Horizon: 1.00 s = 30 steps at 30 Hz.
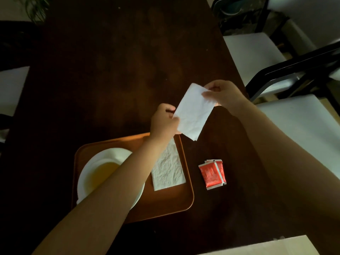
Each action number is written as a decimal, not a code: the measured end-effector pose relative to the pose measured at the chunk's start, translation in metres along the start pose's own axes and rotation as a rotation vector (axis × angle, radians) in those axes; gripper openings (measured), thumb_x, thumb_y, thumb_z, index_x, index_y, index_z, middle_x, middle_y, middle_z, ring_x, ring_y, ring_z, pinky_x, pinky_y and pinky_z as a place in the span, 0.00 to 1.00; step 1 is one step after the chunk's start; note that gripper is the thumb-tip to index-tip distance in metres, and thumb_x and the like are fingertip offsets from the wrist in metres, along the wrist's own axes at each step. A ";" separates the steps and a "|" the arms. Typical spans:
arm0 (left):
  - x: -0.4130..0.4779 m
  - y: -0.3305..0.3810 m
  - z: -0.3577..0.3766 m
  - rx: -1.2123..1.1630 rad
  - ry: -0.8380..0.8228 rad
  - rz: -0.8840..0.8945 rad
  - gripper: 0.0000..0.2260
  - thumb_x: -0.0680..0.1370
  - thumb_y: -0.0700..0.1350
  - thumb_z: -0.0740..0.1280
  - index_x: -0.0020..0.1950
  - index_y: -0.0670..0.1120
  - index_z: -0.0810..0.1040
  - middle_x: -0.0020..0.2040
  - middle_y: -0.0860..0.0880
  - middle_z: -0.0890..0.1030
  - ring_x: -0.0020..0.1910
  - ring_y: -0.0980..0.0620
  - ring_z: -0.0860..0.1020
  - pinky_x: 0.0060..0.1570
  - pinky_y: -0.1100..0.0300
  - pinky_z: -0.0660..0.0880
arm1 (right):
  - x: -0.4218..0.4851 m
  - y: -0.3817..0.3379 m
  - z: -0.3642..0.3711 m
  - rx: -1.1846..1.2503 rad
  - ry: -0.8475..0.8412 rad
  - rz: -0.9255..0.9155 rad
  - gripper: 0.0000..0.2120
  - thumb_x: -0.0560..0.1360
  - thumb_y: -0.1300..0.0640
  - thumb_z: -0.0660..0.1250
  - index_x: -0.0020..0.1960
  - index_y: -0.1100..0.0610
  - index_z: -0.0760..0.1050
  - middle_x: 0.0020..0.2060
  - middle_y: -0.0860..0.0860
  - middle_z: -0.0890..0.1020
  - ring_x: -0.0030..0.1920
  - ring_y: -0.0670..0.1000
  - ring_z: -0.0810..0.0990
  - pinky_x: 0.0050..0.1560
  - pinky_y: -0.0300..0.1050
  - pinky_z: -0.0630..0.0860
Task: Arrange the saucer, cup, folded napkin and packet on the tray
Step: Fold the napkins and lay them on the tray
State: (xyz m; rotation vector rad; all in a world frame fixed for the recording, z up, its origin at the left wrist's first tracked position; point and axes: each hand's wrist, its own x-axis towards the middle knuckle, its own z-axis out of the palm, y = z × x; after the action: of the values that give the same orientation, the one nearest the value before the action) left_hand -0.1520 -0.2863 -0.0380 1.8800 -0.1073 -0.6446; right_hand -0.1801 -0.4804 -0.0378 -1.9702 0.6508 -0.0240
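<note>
Napkin (pixel 193 112) hangs in the air between your hands, above the counter (pixel 114 70) just past the tray's (pixel 165 203) far corner: left hand (pixel 163 122) fingers pinch its near edge, right hand (pixel 224 94) fingers its far corner. Pull unevenly and the soft paper may tear or unfold. Your left forearm crosses low over the saucer (pixel 86 173); dropping it could knock the dish. Packets (pixel 212 173) wait on the counter beside the tray.

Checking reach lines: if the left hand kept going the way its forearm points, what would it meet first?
The white napkin the left hand already pinches; beyond it, probably the right hand, though depth is unclear.
</note>
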 end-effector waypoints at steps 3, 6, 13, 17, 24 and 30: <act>-0.037 -0.019 -0.013 0.151 0.102 0.083 0.15 0.74 0.35 0.64 0.58 0.48 0.69 0.49 0.52 0.74 0.41 0.56 0.77 0.38 0.55 0.82 | -0.015 -0.008 0.026 -0.093 -0.037 -0.086 0.09 0.71 0.59 0.68 0.52 0.58 0.77 0.39 0.49 0.79 0.39 0.46 0.77 0.38 0.35 0.73; -0.074 -0.041 -0.022 0.204 0.152 0.037 0.15 0.74 0.37 0.66 0.59 0.46 0.69 0.50 0.51 0.74 0.45 0.51 0.78 0.42 0.51 0.81 | -0.033 -0.010 0.053 -0.220 -0.125 -0.212 0.08 0.73 0.59 0.66 0.52 0.57 0.76 0.43 0.49 0.78 0.42 0.46 0.77 0.38 0.31 0.71; -0.123 -0.074 -0.026 0.275 0.126 -0.087 0.17 0.74 0.37 0.66 0.61 0.44 0.68 0.58 0.44 0.77 0.51 0.45 0.79 0.48 0.47 0.80 | -0.057 -0.002 0.094 -0.275 -0.276 -0.320 0.07 0.74 0.61 0.64 0.51 0.60 0.76 0.50 0.54 0.80 0.47 0.45 0.75 0.40 0.26 0.70; -0.130 -0.081 -0.028 0.283 0.152 -0.098 0.17 0.74 0.36 0.66 0.61 0.44 0.69 0.58 0.43 0.77 0.50 0.46 0.80 0.48 0.48 0.81 | -0.059 -0.003 0.106 -0.292 -0.319 -0.331 0.07 0.75 0.61 0.63 0.52 0.60 0.76 0.52 0.56 0.80 0.49 0.46 0.75 0.43 0.30 0.69; -0.136 -0.090 -0.028 0.319 0.161 -0.101 0.16 0.74 0.37 0.66 0.61 0.42 0.70 0.58 0.42 0.78 0.53 0.44 0.79 0.52 0.47 0.79 | -0.062 -0.001 0.119 -0.318 -0.351 -0.321 0.08 0.75 0.61 0.63 0.53 0.60 0.76 0.53 0.56 0.80 0.52 0.51 0.77 0.48 0.37 0.71; -0.139 -0.097 -0.026 0.390 0.148 -0.096 0.17 0.74 0.38 0.66 0.62 0.43 0.70 0.59 0.43 0.77 0.54 0.47 0.78 0.54 0.51 0.78 | -0.066 0.006 0.128 -0.398 -0.326 -0.357 0.07 0.75 0.60 0.63 0.53 0.58 0.75 0.54 0.56 0.80 0.55 0.52 0.77 0.49 0.36 0.70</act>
State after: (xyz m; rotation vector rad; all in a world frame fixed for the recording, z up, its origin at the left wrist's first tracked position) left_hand -0.2786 -0.1743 -0.0639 2.3146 -0.0486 -0.5759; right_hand -0.2016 -0.3475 -0.0876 -2.3823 0.0870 0.2199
